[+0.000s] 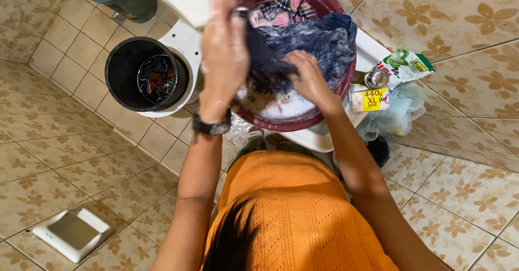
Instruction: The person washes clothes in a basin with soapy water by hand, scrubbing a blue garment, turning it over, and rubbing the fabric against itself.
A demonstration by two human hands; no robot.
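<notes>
A maroon plastic basin [346, 82] holds soapy water, a dark blue wet garment [319, 41] and a plaid cloth [284, 9] at its far side. My left hand [224, 55], with a black wristwatch on the wrist, is raised and closed on one end of the dark blue garment. My right hand [308, 76] grips the same garment lower down, just above the suds. The cloth is stretched between both hands.
A black bucket [141, 74] with dark water stands at the left on a white fixture [184, 38]. Detergent packets [403, 65], a soap bar wrapper [370, 99] and a pale mesh scrubber [392, 117] lie at the right. A white square floor drain [73, 233] is at the lower left.
</notes>
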